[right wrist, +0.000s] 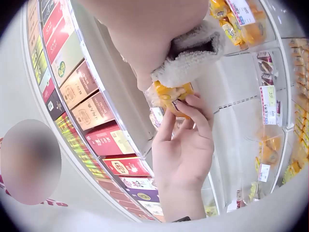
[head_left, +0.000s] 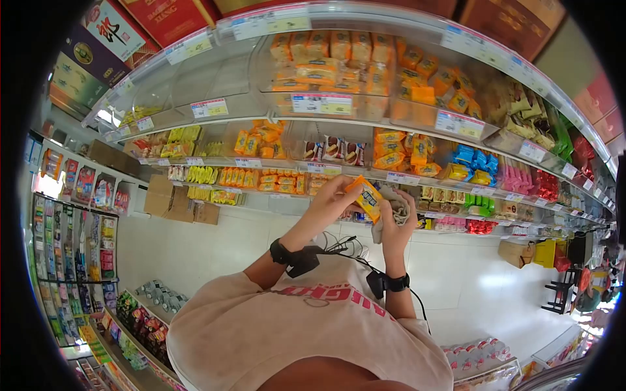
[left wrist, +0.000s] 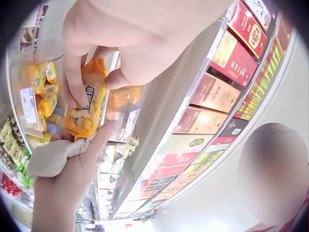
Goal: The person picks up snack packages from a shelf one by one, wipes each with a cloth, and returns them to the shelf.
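An orange-and-yellow snack packet with dark blue lettering is held between both hands in front of the shelves. The left hand pinches its upper end between thumb and fingers; in the left wrist view the packet hangs under that hand. At the packet's other end the right hand grips it together with a crumpled grey-white cloth. The right wrist view shows the cloth bunched against the packet, the left hand on the packet's far side.
Shelf bins of orange packets rise ahead, with price tags along their edges. Blue packets lie in a bin to the right. Black cables cross the shirt front. A cardboard box stands on the floor at left.
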A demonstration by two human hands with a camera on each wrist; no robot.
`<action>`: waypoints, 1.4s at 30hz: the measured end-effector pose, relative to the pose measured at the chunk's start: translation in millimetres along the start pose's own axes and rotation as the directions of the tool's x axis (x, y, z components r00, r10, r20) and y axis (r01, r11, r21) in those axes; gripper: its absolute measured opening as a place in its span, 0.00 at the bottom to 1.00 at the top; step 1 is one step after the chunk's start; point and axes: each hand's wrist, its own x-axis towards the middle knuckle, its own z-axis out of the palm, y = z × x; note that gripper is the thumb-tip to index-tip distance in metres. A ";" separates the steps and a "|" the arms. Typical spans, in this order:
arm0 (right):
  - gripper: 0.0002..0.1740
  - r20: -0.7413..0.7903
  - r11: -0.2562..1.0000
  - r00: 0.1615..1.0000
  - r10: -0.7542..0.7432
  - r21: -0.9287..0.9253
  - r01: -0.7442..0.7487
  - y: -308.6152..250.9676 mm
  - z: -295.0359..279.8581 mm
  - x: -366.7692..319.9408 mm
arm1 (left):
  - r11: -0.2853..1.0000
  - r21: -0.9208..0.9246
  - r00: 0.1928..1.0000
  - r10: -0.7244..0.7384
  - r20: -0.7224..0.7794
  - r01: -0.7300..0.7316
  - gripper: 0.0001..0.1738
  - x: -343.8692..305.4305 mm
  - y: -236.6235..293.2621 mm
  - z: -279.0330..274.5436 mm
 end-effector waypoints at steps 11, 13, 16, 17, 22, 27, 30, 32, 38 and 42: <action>0.29 0.476 0.954 0.831 0.289 -0.218 -0.207 23.0 226.0 36.3 | 0.987 -0.114 0.956 0.075 -0.282 -0.111 0.19 5.5 16.9 -243.7; 0.34 0.507 0.942 0.820 0.265 -0.316 -0.110 25.1 254.0 38.0 | 0.937 -0.315 0.938 0.036 -0.344 -0.152 0.21 15.0 6.3 -270.1; 0.46 0.614 0.951 0.743 0.266 -0.294 -0.098 28.7 276.9 41.0 | 0.932 -0.263 0.891 0.115 -0.439 -0.250 0.25 32.6 -6.1 -299.8; 0.46 0.606 0.949 0.742 0.287 -0.284 -0.136 23.7 277.5 40.3 | 0.937 -0.238 0.882 0.127 -0.454 -0.258 0.26 36.5 -9.6 -309.7; 0.38 0.409 0.937 0.861 0.302 -0.296 -0.188 30.2 247.9 28.4 | 0.757 0.597 0.744 0.555 -0.372 -0.266 0.36 59.4 -18.9 -314.1; 0.23 0.275 0.944 0.903 0.330 -0.083 -0.319 15.9 198.5 15.7 | 0.480 0.855 0.765 0.621 -0.172 -0.198 0.37 73.7 -31.9 -307.2; 0.19 0.156 0.952 0.939 0.306 -0.026 -0.306 13.4 172.0 8.7 | 0.589 0.787 0.870 0.470 -0.150 -0.182 0.34 55.3 0.6 -279.4; 0.17 0.054 0.967 0.966 0.254 -0.005 -0.254 9.1 158.8 5.5 | 0.544 0.799 0.851 0.519 -0.081 -0.255 0.32 59.3 -0.1 -270.7; 0.19 0.058 0.933 0.954 0.295 0.199 -0.301 -2.3 109.3 11.9 | 0.142 0.986 0.848 0.530 0.002 -0.091 0.32 81.3 -25.6 -276.2; 0.20 0.106 0.933 0.954 0.281 0.201 -0.298 -7.8 46.2 18.5 | 0.428 0.903 0.821 0.530 -0.214 -0.041 0.29 49.5 8.8 -218.8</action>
